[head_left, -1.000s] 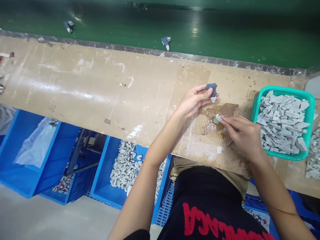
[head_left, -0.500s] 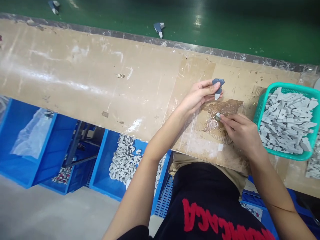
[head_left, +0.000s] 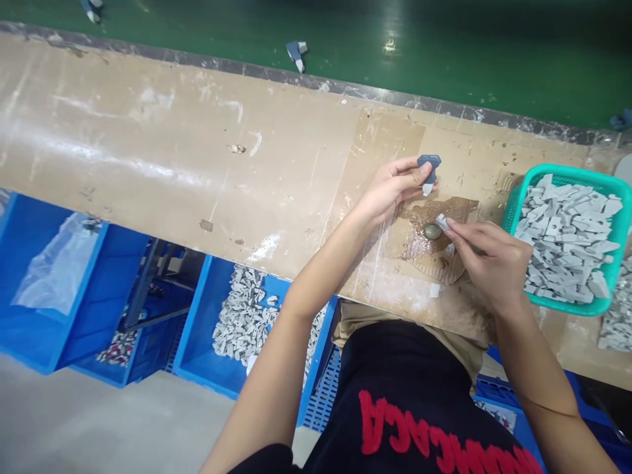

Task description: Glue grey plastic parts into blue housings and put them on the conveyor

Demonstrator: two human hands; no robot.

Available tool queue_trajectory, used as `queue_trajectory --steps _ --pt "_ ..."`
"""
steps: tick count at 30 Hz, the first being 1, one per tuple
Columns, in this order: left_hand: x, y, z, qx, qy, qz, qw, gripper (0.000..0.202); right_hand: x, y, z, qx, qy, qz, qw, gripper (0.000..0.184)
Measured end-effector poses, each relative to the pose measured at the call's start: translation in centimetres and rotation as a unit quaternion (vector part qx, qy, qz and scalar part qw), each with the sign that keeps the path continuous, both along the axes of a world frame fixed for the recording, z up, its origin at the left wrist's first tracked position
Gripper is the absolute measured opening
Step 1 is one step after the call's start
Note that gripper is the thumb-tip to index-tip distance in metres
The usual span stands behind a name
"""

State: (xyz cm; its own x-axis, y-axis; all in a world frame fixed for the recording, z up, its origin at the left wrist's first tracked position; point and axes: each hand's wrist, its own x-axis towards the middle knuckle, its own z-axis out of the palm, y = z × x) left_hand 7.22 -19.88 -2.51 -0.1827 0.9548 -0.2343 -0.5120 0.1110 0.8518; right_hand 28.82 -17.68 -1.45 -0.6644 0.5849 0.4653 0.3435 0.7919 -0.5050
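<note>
My left hand [head_left: 397, 187] pinches a dark blue plastic piece [head_left: 429, 170] with a light grey part sticking out below it, above the bench. In my right hand [head_left: 491, 253], thumb and fingertips close on a small light grey plastic piece [head_left: 442, 222]. Just left of those fingertips, a small round dish [head_left: 432, 231] sits on a wet, torn brown patch [head_left: 457, 209] of the cardboard bench top. To the right of my right hand stands a green basket [head_left: 526, 172] heaped with light grey plastic pieces [head_left: 563, 243].
Behind the bench [head_left: 162, 158] runs a green conveyor belt [head_left: 444, 72] carrying a blue and grey assembly [head_left: 297, 55] and others at the sides. Blue bins [head_left: 187, 329] stand below the front edge; one holds many grey pieces. A white scrap [head_left: 434, 290] lies near my waist.
My right hand has moved right and slightly up from the round dish, uncovering it, with the grey piece still pinched. Assemblies on the belt have shifted left, and one has appeared at the right.
</note>
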Motion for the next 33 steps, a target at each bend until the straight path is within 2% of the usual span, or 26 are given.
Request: queue_trajectory --steps 4,12,16,20,25,29,33 --pt "0.0 0.2 -0.3 -0.011 0.017 0.027 0.999 0.026 0.1 0.1 0.1 -0.009 -0.002 -0.003 1.000 0.025" --pt "0.0 0.3 -0.5 0.015 0.016 0.014 1.000 0.043 0.0 0.1 -0.4 0.014 -0.011 0.035 0.999 0.026" --pt "0.0 0.4 -0.6 0.005 0.034 0.024 0.999 0.047 0.0 0.1 -0.3 -0.001 -0.017 0.043 0.999 0.022" --pt "0.6 0.3 -0.3 0.011 0.088 0.030 0.996 0.036 0.3 0.0 0.5 -0.019 0.066 -0.029 0.997 0.028" --pt "2.6 -0.3 1.0 0.007 0.103 -0.013 0.995 0.027 0.8 0.2 1.3 0.002 0.181 -0.110 0.977 0.034" --pt "3.9 -0.9 1.4 0.036 0.118 -0.050 0.991 0.023 0.8 0.3 1.2 0.007 0.191 -0.094 0.977 0.040" --pt "4.3 -1.0 1.0 0.063 0.139 -0.066 0.986 0.024 0.7 0.3 1.4 -0.007 0.181 -0.079 0.980 0.038"
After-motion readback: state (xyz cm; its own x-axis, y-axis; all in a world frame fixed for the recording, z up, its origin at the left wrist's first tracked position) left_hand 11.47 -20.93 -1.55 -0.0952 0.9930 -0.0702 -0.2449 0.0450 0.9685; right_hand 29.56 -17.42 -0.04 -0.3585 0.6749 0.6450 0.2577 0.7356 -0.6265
